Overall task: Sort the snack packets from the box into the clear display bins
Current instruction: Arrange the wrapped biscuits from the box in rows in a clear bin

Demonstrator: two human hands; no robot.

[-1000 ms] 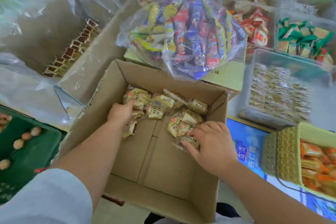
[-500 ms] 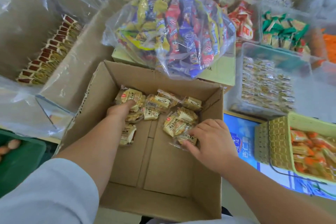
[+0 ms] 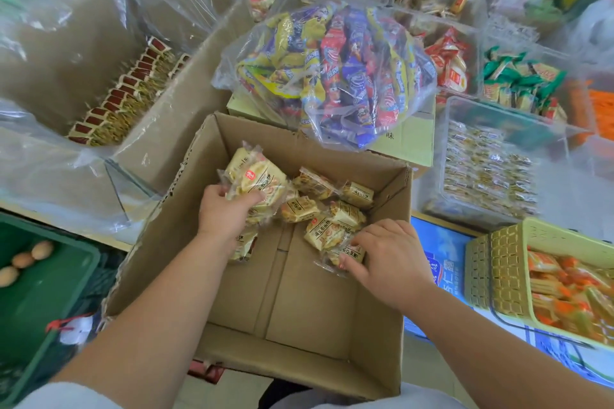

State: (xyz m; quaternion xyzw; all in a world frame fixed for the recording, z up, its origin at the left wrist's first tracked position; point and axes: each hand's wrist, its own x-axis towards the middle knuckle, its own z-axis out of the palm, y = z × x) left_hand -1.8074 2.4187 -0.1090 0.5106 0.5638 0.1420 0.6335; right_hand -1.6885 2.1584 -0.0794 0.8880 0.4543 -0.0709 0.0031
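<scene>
Corrugated cardboard box [image 3: 299, 359], square, matte brown. Left hand [image 3: 226, 214] grips a bunch of crinkly cream film packets [image 3: 257, 178]; right hand [image 3: 390, 262] pinches one flat clear-edged packet [image 3: 344, 257] inside.

Your left hand [image 3: 224, 214] grips a bunch of snack packets [image 3: 255, 181] inside the box [image 3: 312, 319]. Your right hand [image 3: 393, 259] pinches a single packet [image 3: 347, 256]. Loose packets [image 3: 300, 209] lie between both hands.
</scene>
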